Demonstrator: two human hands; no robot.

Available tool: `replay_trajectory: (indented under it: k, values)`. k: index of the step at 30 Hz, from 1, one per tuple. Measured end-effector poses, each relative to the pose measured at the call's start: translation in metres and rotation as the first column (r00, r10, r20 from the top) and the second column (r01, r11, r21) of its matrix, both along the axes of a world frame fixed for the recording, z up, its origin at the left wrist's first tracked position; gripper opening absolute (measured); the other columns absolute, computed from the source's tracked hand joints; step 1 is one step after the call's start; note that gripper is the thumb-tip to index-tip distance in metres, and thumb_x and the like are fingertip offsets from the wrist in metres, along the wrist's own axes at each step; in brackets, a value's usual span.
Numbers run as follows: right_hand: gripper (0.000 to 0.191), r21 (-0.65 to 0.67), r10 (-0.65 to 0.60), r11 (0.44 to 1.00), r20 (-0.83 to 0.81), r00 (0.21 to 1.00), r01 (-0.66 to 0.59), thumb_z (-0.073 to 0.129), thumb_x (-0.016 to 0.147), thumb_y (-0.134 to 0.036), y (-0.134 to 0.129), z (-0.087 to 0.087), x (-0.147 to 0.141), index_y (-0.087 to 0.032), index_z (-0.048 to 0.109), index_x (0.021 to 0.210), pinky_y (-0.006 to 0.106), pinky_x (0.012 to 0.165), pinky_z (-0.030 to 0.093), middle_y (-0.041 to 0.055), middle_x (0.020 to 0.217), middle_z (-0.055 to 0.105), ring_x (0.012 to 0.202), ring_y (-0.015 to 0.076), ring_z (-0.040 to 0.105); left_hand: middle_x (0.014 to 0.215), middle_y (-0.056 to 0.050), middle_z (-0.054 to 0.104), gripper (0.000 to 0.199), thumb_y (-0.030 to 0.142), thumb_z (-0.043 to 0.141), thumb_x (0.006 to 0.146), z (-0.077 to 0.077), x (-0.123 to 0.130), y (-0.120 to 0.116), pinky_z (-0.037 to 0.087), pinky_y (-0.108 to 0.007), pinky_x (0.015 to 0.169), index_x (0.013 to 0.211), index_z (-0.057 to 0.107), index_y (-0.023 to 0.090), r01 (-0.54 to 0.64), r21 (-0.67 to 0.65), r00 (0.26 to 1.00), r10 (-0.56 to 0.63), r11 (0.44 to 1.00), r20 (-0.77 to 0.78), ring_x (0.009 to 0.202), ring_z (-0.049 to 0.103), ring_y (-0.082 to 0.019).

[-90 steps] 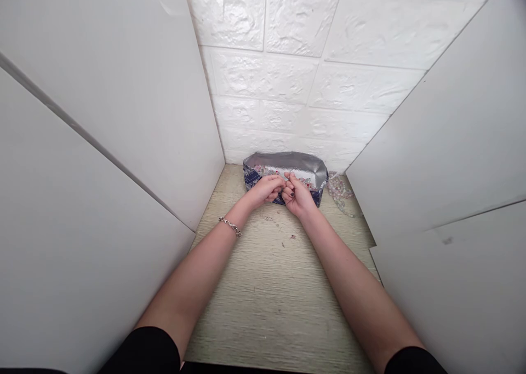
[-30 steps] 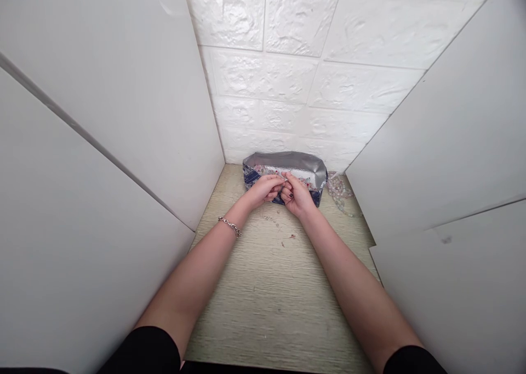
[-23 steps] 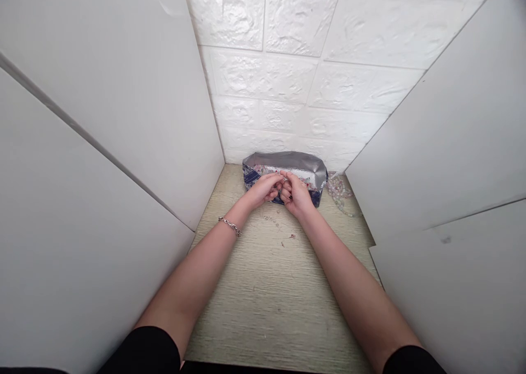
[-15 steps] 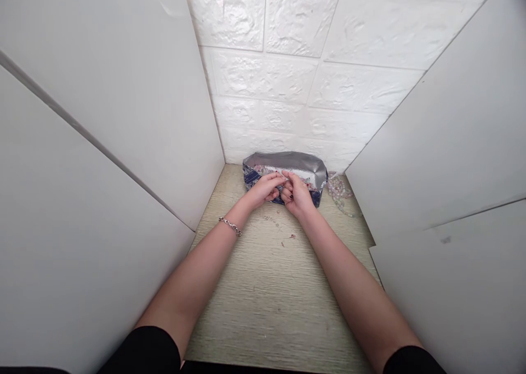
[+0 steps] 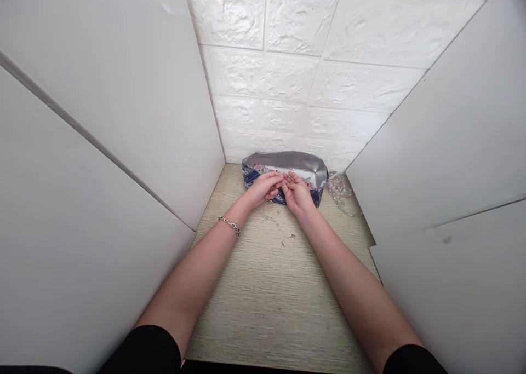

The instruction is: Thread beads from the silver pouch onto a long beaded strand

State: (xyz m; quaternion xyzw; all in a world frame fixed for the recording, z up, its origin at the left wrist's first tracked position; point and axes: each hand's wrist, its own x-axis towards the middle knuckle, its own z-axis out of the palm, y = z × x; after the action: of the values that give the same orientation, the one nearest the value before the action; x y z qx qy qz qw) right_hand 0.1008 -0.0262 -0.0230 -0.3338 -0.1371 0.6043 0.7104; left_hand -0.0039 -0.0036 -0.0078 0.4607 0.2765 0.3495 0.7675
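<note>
Two bare hands drawn together at centre frame, the left hand (image 5: 263, 189) and the right hand (image 5: 298, 194) close, fingers loosely curled, fingertips almost meeting. Nothing clearly pinched between them, though anything very small there too hidden to tell.

Held directly over the near side of a foil-lined bag (image 5: 285, 166), navy patterned outside, silver within, slumped low against the back wall. Long axis set left to right across the frame, parallel to that wall, with the hands meeting about midway along it. Left hand placed over the left half, right hand over the right half, neither clearly the nearer.

Heaped just beside the bag's right end, toward the corner by the right panel: a strand of pale beads (image 5: 339, 193). Scattered below the hands, small specks (image 5: 283, 229) on a pale wood-grain worktop (image 5: 275, 308).

Worn on the left wrist, a silver chain bracelet (image 5: 230, 226). Framed on both sides by plain white panels (image 5: 94, 116), with a white faux-brick wall (image 5: 267, 73) behind and black sleeves (image 5: 143, 352) at the lower edge.
</note>
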Motion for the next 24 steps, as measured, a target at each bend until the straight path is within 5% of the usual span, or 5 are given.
replay_trajectory:
  k: [8,12,18,24]
  values:
    - [0.014,-0.007,-0.031,0.999,0.06,0.998,0.031,0.046,0.072,-0.006,-0.002,0.004,-0.003,-0.017,0.052,0.078,0.011,0.055,0.047,-0.0013,0.065,0.057,0.058,0.0025,0.055,0.05,0.007,0.037,0.014,0.023,0.054,0.068,0.009,-0.006,0.001,0.014,-0.012,0.029,0.065,0.043,0.014,0.038,-0.154,0.992,-0.018,0.987,0.128,0.032,0.027,0.002]
    - [0.014,0.004,0.026,1.0,0.047,0.999,-0.027,0.045,0.075,-0.013,-0.003,0.005,-0.001,-0.018,0.052,0.087,0.009,0.033,0.03,-0.006,0.054,0.05,0.037,-0.0001,0.038,0.049,0.007,0.036,0.015,0.023,0.054,0.068,0.008,-0.007,0.003,0.014,-0.012,0.029,0.065,0.042,0.015,0.046,-0.171,0.992,-0.025,0.984,0.123,0.032,0.027,0.001]
    - [0.011,-0.018,0.127,0.992,0.016,0.992,-0.126,0.045,0.078,-0.028,-0.006,0.008,0.005,-0.023,0.048,0.086,0.013,0.028,0.012,-0.0112,0.04,0.027,0.028,0.0021,0.018,0.05,0.007,0.036,0.017,0.024,0.054,0.068,0.009,-0.007,0.001,0.014,-0.012,0.029,0.064,0.04,0.015,0.04,-0.155,0.996,-0.027,0.987,0.084,0.032,0.027,0.001]
    - [0.011,-0.023,0.174,0.984,-0.052,0.983,-0.176,0.037,0.078,-0.024,-0.006,0.013,0.008,-0.02,0.047,0.075,0.015,0.03,0.022,-0.009,0.039,0.023,0.03,0.0046,0.022,0.05,0.007,0.035,0.015,0.023,0.054,0.068,0.009,-0.006,0.0,0.015,-0.012,0.03,0.065,0.042,0.015,0.027,-0.142,0.998,-0.018,0.99,0.059,0.033,0.028,0.001]
